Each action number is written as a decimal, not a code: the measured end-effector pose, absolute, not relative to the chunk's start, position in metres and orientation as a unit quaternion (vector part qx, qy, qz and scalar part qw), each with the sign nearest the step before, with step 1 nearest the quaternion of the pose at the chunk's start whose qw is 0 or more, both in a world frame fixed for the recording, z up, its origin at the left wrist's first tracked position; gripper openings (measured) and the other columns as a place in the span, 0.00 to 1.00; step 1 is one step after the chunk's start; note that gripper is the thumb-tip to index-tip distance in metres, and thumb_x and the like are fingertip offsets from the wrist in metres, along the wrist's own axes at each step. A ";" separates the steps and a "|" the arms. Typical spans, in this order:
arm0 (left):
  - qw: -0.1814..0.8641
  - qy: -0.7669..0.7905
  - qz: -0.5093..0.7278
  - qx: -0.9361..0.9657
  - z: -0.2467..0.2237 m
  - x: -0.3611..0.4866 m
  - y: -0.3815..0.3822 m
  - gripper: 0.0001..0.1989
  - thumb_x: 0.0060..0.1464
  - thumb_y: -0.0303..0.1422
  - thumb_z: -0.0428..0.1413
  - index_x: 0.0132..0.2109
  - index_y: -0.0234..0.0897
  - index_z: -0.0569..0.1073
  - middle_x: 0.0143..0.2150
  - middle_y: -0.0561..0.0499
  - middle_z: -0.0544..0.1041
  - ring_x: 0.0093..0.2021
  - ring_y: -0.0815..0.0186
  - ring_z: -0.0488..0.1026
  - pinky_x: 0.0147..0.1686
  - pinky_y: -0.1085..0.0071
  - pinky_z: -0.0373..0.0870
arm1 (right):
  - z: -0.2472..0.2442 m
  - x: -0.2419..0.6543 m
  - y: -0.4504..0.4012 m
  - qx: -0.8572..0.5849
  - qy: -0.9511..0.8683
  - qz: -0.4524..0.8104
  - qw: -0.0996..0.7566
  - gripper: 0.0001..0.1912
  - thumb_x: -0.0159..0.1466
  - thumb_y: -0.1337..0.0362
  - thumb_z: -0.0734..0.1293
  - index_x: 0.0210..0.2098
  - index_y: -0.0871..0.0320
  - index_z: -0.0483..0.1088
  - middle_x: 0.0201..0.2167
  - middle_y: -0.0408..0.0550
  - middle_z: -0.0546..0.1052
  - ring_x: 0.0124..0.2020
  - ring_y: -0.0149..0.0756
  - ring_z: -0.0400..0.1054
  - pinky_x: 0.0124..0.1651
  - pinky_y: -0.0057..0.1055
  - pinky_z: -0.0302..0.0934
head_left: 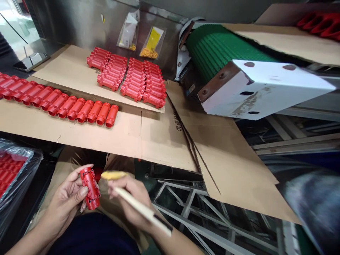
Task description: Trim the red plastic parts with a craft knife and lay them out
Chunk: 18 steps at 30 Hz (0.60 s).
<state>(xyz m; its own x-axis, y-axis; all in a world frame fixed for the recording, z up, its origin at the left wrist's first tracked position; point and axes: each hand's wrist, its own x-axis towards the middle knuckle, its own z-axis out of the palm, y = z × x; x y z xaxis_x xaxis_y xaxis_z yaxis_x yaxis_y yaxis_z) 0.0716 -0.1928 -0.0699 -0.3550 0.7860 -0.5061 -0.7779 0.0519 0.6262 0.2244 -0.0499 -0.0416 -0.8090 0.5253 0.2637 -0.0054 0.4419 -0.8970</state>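
My left hand [69,193] has its thumb and fingers wrapped round a red plastic tube [90,188], tilted slightly over my lap. The tube has dark outlined patterning along its side and a ringed end. Just to its right, apart from it, my right hand [132,198] grips a cream-coloured stick-like tool [145,209] with a dark band near its lower end. A blurred yellow covering [113,175], like a finger cot, sits at the index finger's tip. What the tool's working end looks like is hidden by the hand.
Cardboard [127,138] covers the work surface. A row of red tubes [77,109] and stacked groups of them [135,78] lie on it. Two small bags [152,42] lie behind. A green conveyor belt [215,46] stands right; a plastic-lined crate [29,156] holds red parts at left.
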 end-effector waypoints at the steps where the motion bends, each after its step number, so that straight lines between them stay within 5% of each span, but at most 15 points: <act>1: 0.566 0.456 0.687 0.006 -0.070 0.071 -0.193 0.37 0.53 0.42 0.73 0.66 0.39 0.72 0.36 0.48 0.81 0.28 0.68 0.72 0.26 0.76 0.67 | -0.044 0.223 -0.051 -0.218 -0.761 0.547 0.272 0.05 0.76 0.67 0.66 0.48 0.56 0.75 0.37 0.47 0.84 0.32 0.33 0.80 0.37 0.29 0.78; 4: 0.547 0.473 0.690 0.017 -0.069 0.071 -0.194 0.37 0.54 0.43 0.72 0.67 0.39 0.71 0.37 0.47 0.82 0.30 0.66 0.73 0.28 0.74 0.69 | -0.046 0.223 -0.053 -0.281 -0.703 0.588 0.285 0.05 0.74 0.63 0.71 0.46 0.56 0.78 0.39 0.50 0.85 0.32 0.34 0.81 0.37 0.31 0.79; 9: 0.512 0.481 0.711 0.021 -0.067 0.070 -0.191 0.35 0.54 0.40 0.73 0.66 0.43 0.73 0.41 0.48 0.84 0.31 0.67 0.76 0.29 0.75 0.73 | -0.035 0.232 -0.062 -0.171 -0.812 0.477 0.289 0.07 0.73 0.66 0.72 0.49 0.56 0.80 0.43 0.52 0.86 0.47 0.40 0.81 0.51 0.35 0.77; 18: 0.443 0.526 0.722 0.072 -0.076 0.075 -0.198 0.32 0.55 0.38 0.73 0.63 0.46 0.72 0.47 0.48 0.85 0.38 0.62 0.83 0.38 0.73 0.80 | -0.034 0.229 -0.072 -0.102 -0.846 0.433 0.293 0.15 0.73 0.73 0.69 0.57 0.57 0.76 0.49 0.56 0.84 0.49 0.43 0.81 0.50 0.40 0.79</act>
